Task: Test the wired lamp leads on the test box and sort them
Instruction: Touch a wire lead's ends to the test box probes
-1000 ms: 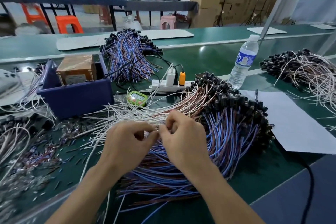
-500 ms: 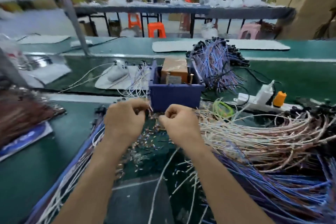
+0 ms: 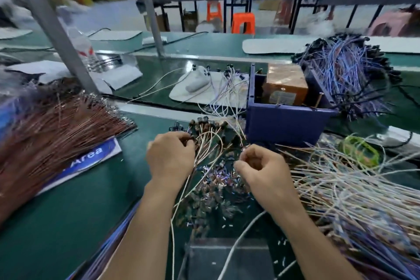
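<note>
1. Brown, copper-coloured wires (image 3: 56, 125) lie in a thick sheaf at the far left, with strands running from near left to far right. The frame edge cuts them off, and motion blur smears them.
2. A blue-and-white printed sheet (image 3: 91, 159) pokes out from under that sheaf. Only the word "Area" is readable, because the wires cover the rest.
3. The left hand (image 3: 170, 159) is over the dark green bench mat (image 3: 56, 211), with its fingers curled round a bunch of thin, pale lamp leads (image 3: 206, 141).
4. The bunch's long axis runs from the near edge away from the person. The tails trail down past the wrist, and the small black lamp heads fan out at the far end, pointing towards the left corner of the test box.
5. The right hand (image 3: 261, 170) is just beside the bunch, to its right. Thumb and forefinger pinch the tip of a single lead (image 3: 242, 137), which slants up and to the left. The other fingers are curled in, and they hide how much of the lead is held.
6. Loose dark scraps and short wire ends litter the mat between the wrists, too blurred to sort out.
7. The blue plastic open-topped test box (image 3: 284, 125) stands just beyond the right hand. It holds a brown boxy unit (image 3: 284, 84) whose label is too blurred to read.
8. A bundle of blue-violet leads with black heads (image 3: 345, 70) sits behind the box.
9. A wide heap of white and tan leads (image 3: 352, 188) spreads to the right edge and is cut off there.
</note>
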{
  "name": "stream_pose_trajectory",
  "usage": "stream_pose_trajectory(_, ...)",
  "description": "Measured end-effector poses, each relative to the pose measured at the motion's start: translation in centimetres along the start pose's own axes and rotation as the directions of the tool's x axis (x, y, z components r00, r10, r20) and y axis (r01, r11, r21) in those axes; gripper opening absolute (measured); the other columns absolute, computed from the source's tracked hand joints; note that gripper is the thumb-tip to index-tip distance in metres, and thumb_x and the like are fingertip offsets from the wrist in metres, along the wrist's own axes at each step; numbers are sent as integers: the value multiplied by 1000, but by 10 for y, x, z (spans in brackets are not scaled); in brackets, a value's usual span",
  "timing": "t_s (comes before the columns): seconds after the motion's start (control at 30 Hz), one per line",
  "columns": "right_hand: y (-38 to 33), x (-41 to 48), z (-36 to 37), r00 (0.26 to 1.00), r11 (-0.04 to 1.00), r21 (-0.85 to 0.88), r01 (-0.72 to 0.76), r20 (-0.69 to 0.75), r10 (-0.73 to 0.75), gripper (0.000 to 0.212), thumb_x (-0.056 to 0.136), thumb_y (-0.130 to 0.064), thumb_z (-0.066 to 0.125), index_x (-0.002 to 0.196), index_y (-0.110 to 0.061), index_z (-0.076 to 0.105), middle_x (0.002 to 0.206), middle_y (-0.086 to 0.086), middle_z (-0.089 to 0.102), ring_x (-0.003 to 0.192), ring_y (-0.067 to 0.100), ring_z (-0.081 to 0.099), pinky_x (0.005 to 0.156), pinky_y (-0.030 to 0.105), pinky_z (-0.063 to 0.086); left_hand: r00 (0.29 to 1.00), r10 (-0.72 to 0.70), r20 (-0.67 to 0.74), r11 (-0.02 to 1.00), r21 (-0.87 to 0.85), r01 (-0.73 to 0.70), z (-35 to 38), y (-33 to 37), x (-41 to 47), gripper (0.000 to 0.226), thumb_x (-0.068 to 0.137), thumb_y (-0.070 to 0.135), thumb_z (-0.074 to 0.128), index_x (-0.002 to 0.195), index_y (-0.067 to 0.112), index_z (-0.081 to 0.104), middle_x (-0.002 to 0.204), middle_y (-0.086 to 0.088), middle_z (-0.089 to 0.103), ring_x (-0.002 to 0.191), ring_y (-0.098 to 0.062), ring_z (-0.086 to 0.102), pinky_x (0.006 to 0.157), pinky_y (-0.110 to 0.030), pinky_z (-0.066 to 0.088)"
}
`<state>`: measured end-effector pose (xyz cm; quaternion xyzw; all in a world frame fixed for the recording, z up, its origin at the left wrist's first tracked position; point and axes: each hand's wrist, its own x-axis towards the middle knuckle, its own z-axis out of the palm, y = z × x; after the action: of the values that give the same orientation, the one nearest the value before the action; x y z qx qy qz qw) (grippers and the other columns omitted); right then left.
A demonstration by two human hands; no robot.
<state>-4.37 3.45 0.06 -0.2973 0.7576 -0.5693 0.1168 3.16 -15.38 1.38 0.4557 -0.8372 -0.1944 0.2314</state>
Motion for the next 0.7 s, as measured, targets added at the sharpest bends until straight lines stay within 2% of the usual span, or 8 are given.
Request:
stream_pose_trajectory(0.1, 1, -1, 1, 1000, 1000, -6, -26, 18, 26, 9, 82, -28, 68, 78, -21, 66, 58, 0, 61, 51, 10, 50, 52, 33, 45, 1000, -22, -17, 1000, -7, 22, -1, -3, 0, 24, 93, 24, 67, 107, 38, 79, 105, -1, 78, 97, -28, 66, 90, -41, 57)
stream_pose_trajectory(0.27, 2, -1, 2, 1000, 998, -60, -14, 8, 15, 8, 79, -31, 67, 79, -22, 66, 60, 3, 63, 50, 9, 51, 51, 35, 47, 999, 41, -19, 999, 19, -41, -1, -5, -2, 20, 88, 24, 74, 104, 33, 81, 102, -2, 78, 95, -28, 67, 90, -39, 57)
stream_pose_trajectory(0.37, 1, -1, 2, 1000, 998, -52, -24, 8, 24, 8, 80, -29, 68, 80, -22, 67, 59, 4, 62, 50, 10, 50, 52, 37, 47, 993, 79, -90, 997, -1, -79, -2, 0, -6, 9, 91, 34, 72, 94, 34, 81, 91, 1, 77, 80, -21, 62, 85, -35, 52)
stream_pose_trajectory(0.47, -1, -1, 0, 999, 999, -27, -44, 10, 44, 11, 78, -32, 68, 79, -21, 67, 60, 6, 62, 52, 13, 51, 55, 44, 51, 996, 88, -33, 986, 149, -82, -3, 7, -12, 19, 92, 53, 65, 88, 37, 76, 81, 9, 74, 66, -14, 47, 80, -33, 38)
stream_pose_trajectory(0.57, -2, -1, -1, 997, 997, 11, -72, 7, 72, 15, 76, -35, 67, 78, -20, 66, 61, 8, 62, 53, 16, 52, 57, 49, 53, 997, 60, 46, 980, 186, -67, -6, 9, -12, 25, 88, 61, 66, 97, 40, 74, 90, 10, 75, 81, -19, 62, 82, -34, 43)
stream_pose_trajectory(0.63, -2, -1, -2, 997, 997, 16, -82, 3, 82, 14, 75, -35, 67, 77, -21, 66, 61, 8, 63, 52, 16, 52, 58, 49, 53, 996, 52, 76, 979, 194, -66, -11, 9, -13, 25, 83, 57, 69, 103, 43, 75, 94, 10, 76, 90, -19, 68, 82, -32, 49)
stream_pose_trajectory(0.7, -3, -1, -2, 996, 996, 24, -88, 8, 88, 14, 75, -35, 67, 77, -21, 66, 62, 9, 64, 53, 17, 53, 57, 49, 53, 995, 56, 83, 976, 204, -72, -16, 10, -15, 27, 79, 50, 73, 106, 46, 75, 95, 9, 77, 91, -20, 70, 79, -30, 52)
